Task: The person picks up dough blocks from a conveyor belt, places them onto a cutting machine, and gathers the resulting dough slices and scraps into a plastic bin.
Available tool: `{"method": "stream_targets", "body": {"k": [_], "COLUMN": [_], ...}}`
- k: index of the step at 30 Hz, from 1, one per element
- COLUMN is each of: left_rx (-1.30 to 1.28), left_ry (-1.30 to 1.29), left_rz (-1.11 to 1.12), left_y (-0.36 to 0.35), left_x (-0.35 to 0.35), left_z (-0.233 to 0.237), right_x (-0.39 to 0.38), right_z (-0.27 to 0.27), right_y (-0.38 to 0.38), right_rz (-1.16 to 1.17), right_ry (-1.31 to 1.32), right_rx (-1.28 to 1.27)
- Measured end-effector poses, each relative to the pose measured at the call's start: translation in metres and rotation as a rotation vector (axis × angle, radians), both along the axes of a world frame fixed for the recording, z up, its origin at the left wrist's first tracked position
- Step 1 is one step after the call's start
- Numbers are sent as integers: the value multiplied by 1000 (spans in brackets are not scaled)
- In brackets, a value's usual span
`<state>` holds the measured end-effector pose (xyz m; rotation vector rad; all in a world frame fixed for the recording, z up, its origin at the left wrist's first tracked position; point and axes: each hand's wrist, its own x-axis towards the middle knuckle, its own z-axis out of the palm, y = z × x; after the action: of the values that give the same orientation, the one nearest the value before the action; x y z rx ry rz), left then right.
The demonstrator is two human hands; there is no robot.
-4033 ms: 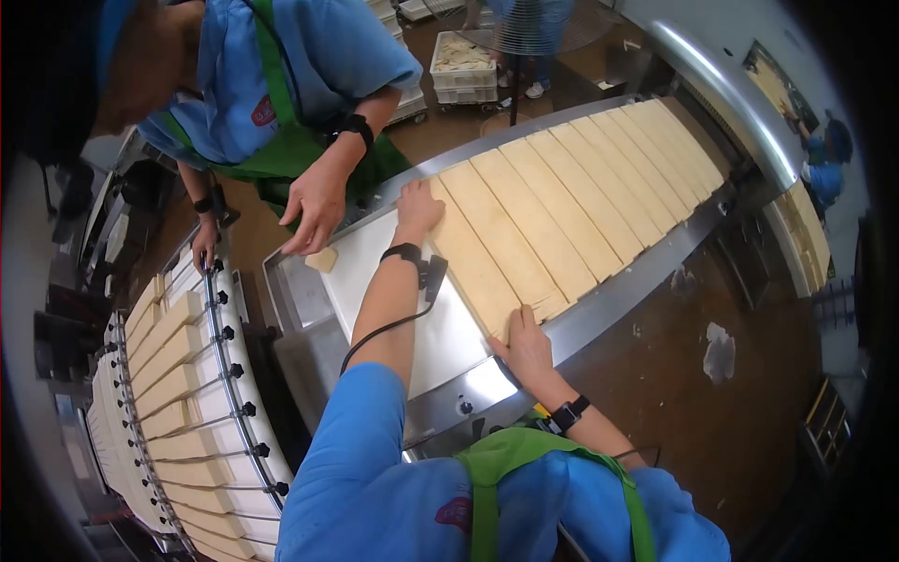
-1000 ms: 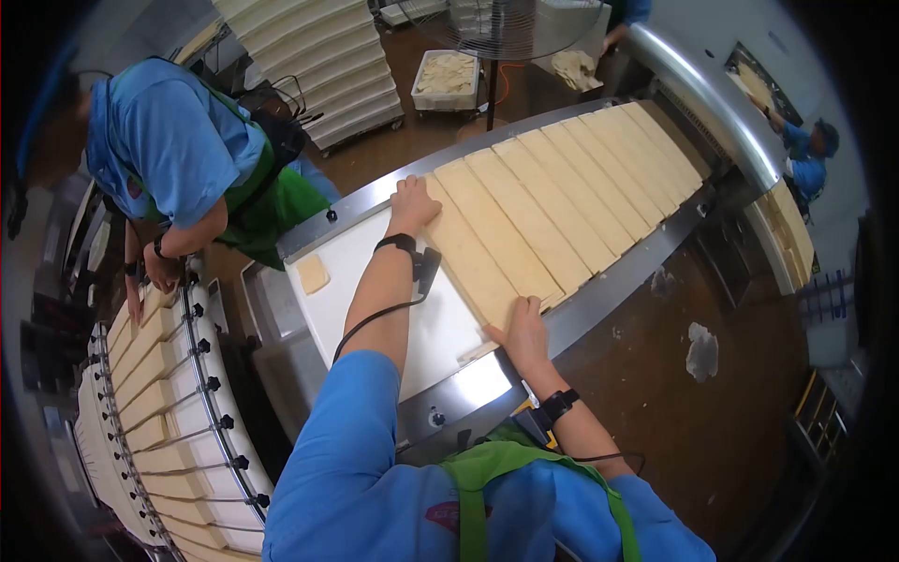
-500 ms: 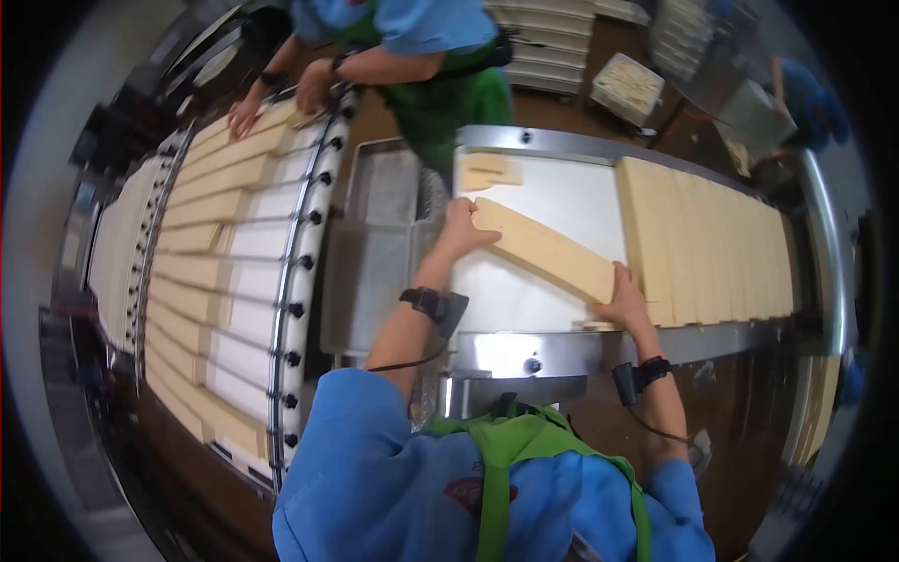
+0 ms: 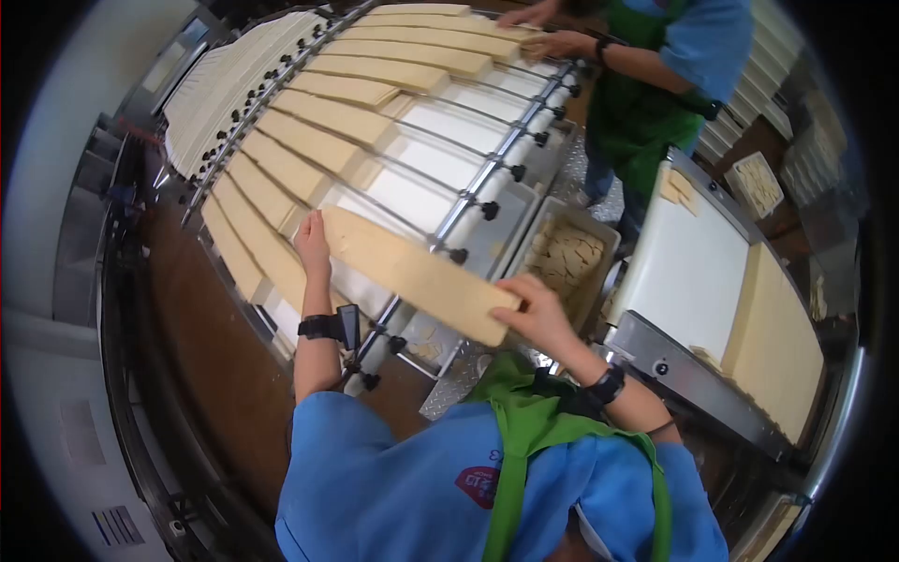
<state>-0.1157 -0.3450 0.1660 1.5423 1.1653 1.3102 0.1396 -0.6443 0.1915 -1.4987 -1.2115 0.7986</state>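
Note:
A long pale-yellow slab of dough (image 4: pixel 412 276) hangs between my two hands, slanting across the near edge of a conveyor (image 4: pixel 448 145) divided by metal rods. My left hand (image 4: pixel 313 242) grips its far end, over the lanes. At the near end my right hand (image 4: pixel 537 314) is closed, thumb on top, just outside the conveyor's front rail. Several similar slabs (image 4: pixel 309 140) lie side by side in the lanes. The undersides of my fingers are hidden by the slab.
A co-worker's hands (image 4: pixel 554 43) touch a slab at the conveyor's far end. A bin (image 4: pixel 609 234) of dough scraps stands between conveyor and white-topped table (image 4: pixel 688 281). That table bears packed slabs (image 4: pixel 777 351) and a few offcuts (image 4: pixel 678 190). Black knobs (image 4: pixel 489 211) line the front rail.
I have turned left, carrying the slab from the white-topped table to the rod-divided conveyor. Both hands keep hold of its ends. The scrap bin has come into view.

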Motion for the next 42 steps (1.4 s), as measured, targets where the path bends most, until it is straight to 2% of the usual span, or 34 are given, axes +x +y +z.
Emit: {"method": "stream_targets", "body": {"k": [1,4,7,8,9,10,11,14,16,17,18,20,21,22,24,27,29,30,33,35,37,41,42], "left_rx": [-29,60,87,-3,134,276,418,213,412,448,494,316,460,423,352,293,265,343,485,526,637,795,822], "left_ry": [73,616,987,1039,980,917,851,484,621,739,850,1041,1067,1229,1230,1186,1147,1078,880,809,705,449,373], "left_rz": [-1,-13,0,71,64,56,46,-341,-636,-643,-657,-660,-653,-527,-568,-580,-579,-597,-822,-982,-1122,-1384,-1445], "left_y": [17,35,60,57,52,49,44,-32,-73,-98,-122,-134,-125,-130,-135,-136,-142,-144,-166,-205,-240,-334,-356], "left_x": [-27,-72,-71,-63,-60,-57,-51,-20,-17,-11,-6,-11,-24,-23,-14,9,37,55,131,198,261,379,404], "left_z": [-14,-32,-30,-19,-19,-17,-14,25,25,31,32,6,-17,-15,0,21,31,30,33,48,44,49,52], "right_x": [-24,-73,-99,-103,-107,-114,-124,-139,-129,-117,-105,-71,-52,-31,12,88,121,139,171,187,200,242,249], "right_z": [-2,-3,-1,0,1,4,-6,-57,-48,-46,-56,-41,-32,-28,-22,-46,-19,-25,-42,-54,-67,-114,-110], "right_y": [11,36,62,72,81,90,98,117,111,106,101,83,68,51,15,-65,-141,-178,-285,-343,-378,-408,-403], "right_rz": [42,134,136,132,130,182,168,116,139,121,106,28,-4,-92,-241,-497,-639,-750,-1130,-1374,-1533,-1630,-1630], "right_ry": [56,103,34,-8,-53,25,7,-3,57,81,-21,111,175,107,-21,-375,20,59,123,-4,-203,-509,-427], "right_rx": [-17,-40,49,87,130,24,49,51,14,-8,37,39,51,43,20,75,-83,-97,-6,-205,-287,-429,-476]}}
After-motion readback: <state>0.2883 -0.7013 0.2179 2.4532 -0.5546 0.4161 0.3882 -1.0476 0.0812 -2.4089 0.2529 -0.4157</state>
